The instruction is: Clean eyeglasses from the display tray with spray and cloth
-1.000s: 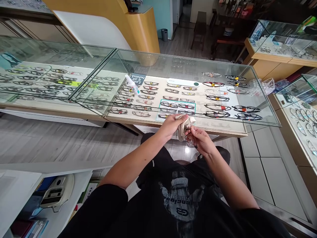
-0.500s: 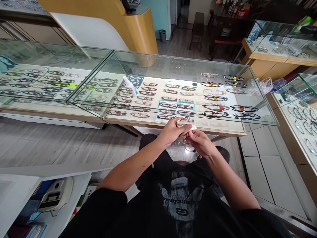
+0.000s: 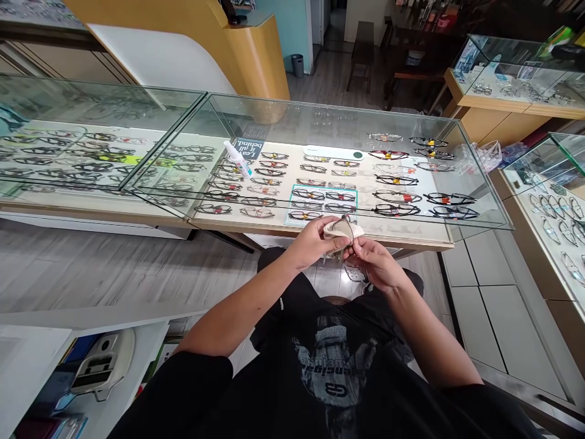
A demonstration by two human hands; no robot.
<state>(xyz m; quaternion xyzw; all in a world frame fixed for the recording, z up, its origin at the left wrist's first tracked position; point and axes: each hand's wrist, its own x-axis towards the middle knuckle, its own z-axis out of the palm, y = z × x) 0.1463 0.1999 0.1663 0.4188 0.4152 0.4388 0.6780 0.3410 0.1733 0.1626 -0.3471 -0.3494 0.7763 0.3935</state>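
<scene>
In front of the counter's near edge, my left hand (image 3: 315, 242) is closed on a pale cleaning cloth (image 3: 333, 230). The cloth is folded against one lens of a pair of eyeglasses (image 3: 356, 272). With fingertips pinched, my right hand (image 3: 377, 261) grips the eyeglasses' frame close to its middle. One lens hangs below the fingers, over my lap; the other lies against the cloth. Part of the frame is hidden by my fingers. A white spray bottle (image 3: 237, 158) lies beyond my hands on the glass display case (image 3: 329, 110).
Several rows of spectacle frames (image 3: 272, 172) lie inside the case. More glass cases stand at the left and right (image 3: 543, 177). A white shelf unit (image 3: 150, 317) with a pale device (image 3: 103, 360) is at my lower left. A bench (image 3: 362, 52) and a bin (image 3: 297, 65) stand beyond.
My left fingers have shifted on the cloth, which has opened out, and the lens against it now shows more. The eyeglasses have turned slightly in my right hand.
</scene>
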